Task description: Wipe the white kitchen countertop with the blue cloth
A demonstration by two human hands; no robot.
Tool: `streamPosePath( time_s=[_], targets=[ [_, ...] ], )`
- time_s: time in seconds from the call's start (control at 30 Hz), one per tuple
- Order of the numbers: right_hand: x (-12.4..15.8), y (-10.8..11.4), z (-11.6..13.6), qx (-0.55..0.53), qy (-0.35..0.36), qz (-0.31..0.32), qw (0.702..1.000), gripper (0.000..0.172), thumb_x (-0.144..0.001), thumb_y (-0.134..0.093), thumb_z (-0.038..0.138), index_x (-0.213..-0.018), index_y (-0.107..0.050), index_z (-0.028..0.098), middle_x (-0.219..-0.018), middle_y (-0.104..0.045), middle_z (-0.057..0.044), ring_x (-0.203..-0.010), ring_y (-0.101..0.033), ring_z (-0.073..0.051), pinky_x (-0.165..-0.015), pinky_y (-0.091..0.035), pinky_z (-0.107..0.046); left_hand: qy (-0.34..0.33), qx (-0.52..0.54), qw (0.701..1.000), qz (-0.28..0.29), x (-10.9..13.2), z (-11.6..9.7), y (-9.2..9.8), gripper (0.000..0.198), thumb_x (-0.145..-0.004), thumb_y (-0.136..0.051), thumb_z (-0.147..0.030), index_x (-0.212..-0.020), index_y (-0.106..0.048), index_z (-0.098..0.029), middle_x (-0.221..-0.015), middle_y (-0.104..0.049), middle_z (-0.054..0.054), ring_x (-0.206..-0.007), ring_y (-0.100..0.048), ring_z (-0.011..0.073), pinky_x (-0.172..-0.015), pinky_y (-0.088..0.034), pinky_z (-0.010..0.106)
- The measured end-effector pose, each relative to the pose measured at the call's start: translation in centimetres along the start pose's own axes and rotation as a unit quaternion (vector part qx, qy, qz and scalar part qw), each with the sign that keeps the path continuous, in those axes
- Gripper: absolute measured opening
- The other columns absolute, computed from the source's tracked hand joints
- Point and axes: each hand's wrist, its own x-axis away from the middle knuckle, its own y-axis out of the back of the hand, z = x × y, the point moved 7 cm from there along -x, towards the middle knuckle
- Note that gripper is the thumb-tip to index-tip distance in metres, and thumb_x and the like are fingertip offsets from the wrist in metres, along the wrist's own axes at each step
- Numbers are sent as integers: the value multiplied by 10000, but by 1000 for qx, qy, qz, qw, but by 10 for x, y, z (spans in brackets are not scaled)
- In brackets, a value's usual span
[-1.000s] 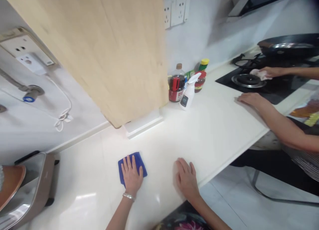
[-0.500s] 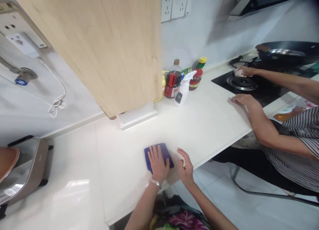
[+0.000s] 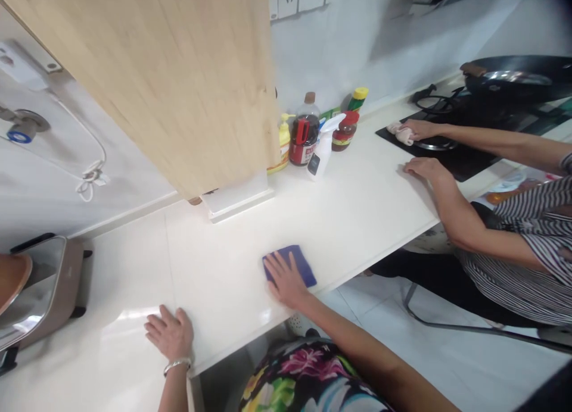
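Note:
A folded blue cloth [image 3: 304, 268] lies flat on the white countertop [image 3: 232, 263]. My right hand [image 3: 288, 281] rests on its near left part, palm down with fingers spread, pressing rather than gripping. Well to the left, my left hand [image 3: 172, 333], with a silver bracelet at the wrist, is over the counter near its front edge. Its fingers are stretched out and nothing is in it.
Against the back wall stand a white spray bottle [image 3: 320, 150], a dark sauce bottle [image 3: 304, 135], a red-lidded jar [image 3: 345, 132] and a yellow pump bottle [image 3: 284, 141]. At right, another person's hand [image 3: 420, 130] holds a pale rag [image 3: 401, 133] on the black cooktop [image 3: 473, 162]. A wooden cabinet [image 3: 179, 84] overhangs.
My left hand has left the blue cloth and moved left over the counter. My right hand has come onto the cloth. The other person's rag has shifted left on the cooktop.

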Motion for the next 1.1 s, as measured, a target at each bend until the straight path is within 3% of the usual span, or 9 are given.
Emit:
streamPosePath(
  time_s=[0.13, 0.27, 0.4, 0.53, 0.7, 0.8, 0.93, 1.0, 1.1],
  targets=[
    [37, 20, -70, 16, -76, -30, 997, 657, -929, -381, 341, -1518, -224, 96, -1602, -197, -138, -1482, -140, -305, -1191, -41, -615, -6, 0, 1000, -21, 9, -6, -2, 685, -922, -273, -454, -1476, -301, -52, -1567, -202, 305, -1465, -139, 450, -1098, -230, 697],
    [63, 43, -146, 31, -159, -83, 983, 649, -941, -352, 366, -1503, -235, 62, -1606, -160, -168, -1476, -136, -350, -1161, -69, -664, -1, 10, 1000, -3, 10, -9, -5, 692, -919, -285, -439, -1480, -281, -34, -1582, -163, 302, -1478, -94, 433, -1119, -197, 691],
    [72, 49, -168, 22, -177, -97, 979, 653, -946, -331, 371, -1486, -246, 13, -1601, -146, -200, -1466, -128, -389, -1139, -47, -699, 16, 4, 1000, 10, 9, -8, -4, 700, -930, -254, -463, -1481, -280, -31, -1580, -166, 300, -1482, -77, 426, -1140, -175, 670],
    [74, 38, -128, 30, -169, -73, 982, 667, -938, -365, 347, -1504, -217, 26, -1609, -94, -194, -1470, -107, -393, -1151, -47, -682, 16, -2, 1000, 15, 9, -10, -6, 702, -935, -249, -469, -1483, -275, -32, -1582, -166, 297, -1482, -81, 425, -1149, -170, 657],
    [66, 9, -33, 39, -129, 23, 991, 763, -919, -431, 409, -1528, -150, 47, -1605, -76, -205, -1480, -62, -382, -1168, -38, -657, 10, 13, 1000, -12, 9, -10, -7, 677, -920, -355, -431, -1470, -311, -39, -1570, -207, 300, -1478, -117, 420, -1154, -164, 648],
    [52, -9, 29, 25, -77, 67, 995, 760, -932, -405, 438, -1527, -150, 40, -1600, -84, -216, -1483, -22, -375, -1175, -37, -645, 13, 24, 1000, -15, 9, -10, -9, 672, -913, -394, -412, -1469, -319, -42, -1570, -207, 302, -1475, -126, 420, -1160, -151, 642],
    [31, -25, 101, -30, 51, 93, 994, 739, -944, -383, 427, -1526, -144, 39, -1600, -74, -210, -1488, -14, -349, -1189, -59, -620, 17, 27, 999, -20, 10, -10, -8, 670, -912, -406, -411, -1477, -313, -61, -1580, -207, 279, -1477, -133, 405, -1168, -142, 629],
    [26, -26, 117, -49, 87, 94, 991, 718, -948, -387, 403, -1522, -158, 37, -1601, -67, -206, -1491, -16, -336, -1197, -69, -604, 22, 28, 999, -11, 10, -11, -8, 674, -913, -399, -420, -1475, -316, -58, -1580, -211, 273, -1477, -136, 401, -1175, -139, 613],
    [28, -23, 115, -66, 123, 94, 986, 705, -948, -398, 390, -1523, -169, 53, -1605, -91, -181, -1495, -31, -307, -1210, -79, -571, 33, 26, 999, 8, 11, -11, -8, 679, -919, -366, -444, -1475, -313, -59, -1582, -206, 271, -1480, -129, 399, -1179, -135, 602]
  ],
)
